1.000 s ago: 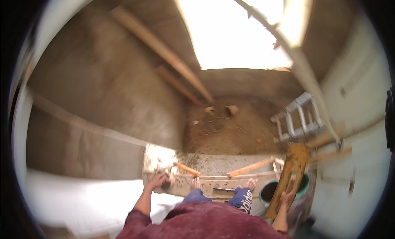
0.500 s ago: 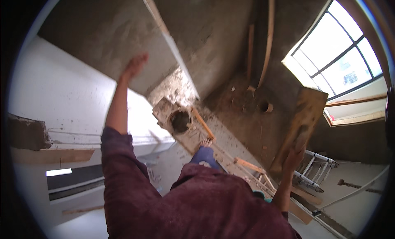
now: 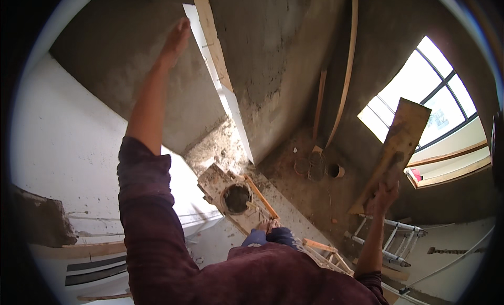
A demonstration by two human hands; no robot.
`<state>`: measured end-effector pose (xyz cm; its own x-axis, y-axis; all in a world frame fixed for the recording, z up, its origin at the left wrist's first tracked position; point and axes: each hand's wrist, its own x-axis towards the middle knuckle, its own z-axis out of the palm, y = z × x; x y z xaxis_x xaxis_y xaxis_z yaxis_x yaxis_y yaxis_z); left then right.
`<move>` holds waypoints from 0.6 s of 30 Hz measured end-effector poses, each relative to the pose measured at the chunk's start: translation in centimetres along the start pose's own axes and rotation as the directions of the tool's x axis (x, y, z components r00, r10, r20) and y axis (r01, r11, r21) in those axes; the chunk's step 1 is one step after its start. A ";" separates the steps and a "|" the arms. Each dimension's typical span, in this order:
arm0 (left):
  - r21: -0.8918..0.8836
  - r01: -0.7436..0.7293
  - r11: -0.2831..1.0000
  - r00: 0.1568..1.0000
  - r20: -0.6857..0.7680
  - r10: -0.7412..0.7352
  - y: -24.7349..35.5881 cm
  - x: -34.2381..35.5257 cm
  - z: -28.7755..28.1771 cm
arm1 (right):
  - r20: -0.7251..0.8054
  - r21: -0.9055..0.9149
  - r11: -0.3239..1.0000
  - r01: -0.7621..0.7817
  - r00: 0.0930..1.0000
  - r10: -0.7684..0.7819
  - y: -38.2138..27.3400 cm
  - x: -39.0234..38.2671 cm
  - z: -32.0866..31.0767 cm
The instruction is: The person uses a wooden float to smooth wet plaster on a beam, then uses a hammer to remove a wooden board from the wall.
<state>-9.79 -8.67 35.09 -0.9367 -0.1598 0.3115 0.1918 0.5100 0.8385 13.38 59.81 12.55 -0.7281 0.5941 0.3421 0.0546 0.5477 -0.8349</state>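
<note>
Small pale marks, possibly lettering, show on the blue trousers (image 3: 282, 236), but they are too small and indistinct to make out. No word, label, number or sign can be read on anything else in view.

The spattered plank (image 3: 213, 177) bears a round container (image 3: 236, 199) of dark material and the person's bare feet (image 3: 270, 224).

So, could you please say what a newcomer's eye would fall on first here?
Probably the bright window at right, partly covered in view by the long board in the right hand. Then perhaps the left hand at upper left, and the round container below centre.
</note>
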 end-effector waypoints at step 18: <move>0.190 -0.242 0.952 0.948 -0.163 0.273 7.7 16.6 -2.0 | 0.240 0.479 0.876 0.052 0.953 -0.188 -11.6 -3.4 21.3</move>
<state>-23.26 -9.13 47.59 -0.7879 -0.1499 0.5973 0.3532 0.6845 0.6377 0.67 38.85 11.83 -0.8674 0.3220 0.3793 -0.3176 0.2285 -0.9203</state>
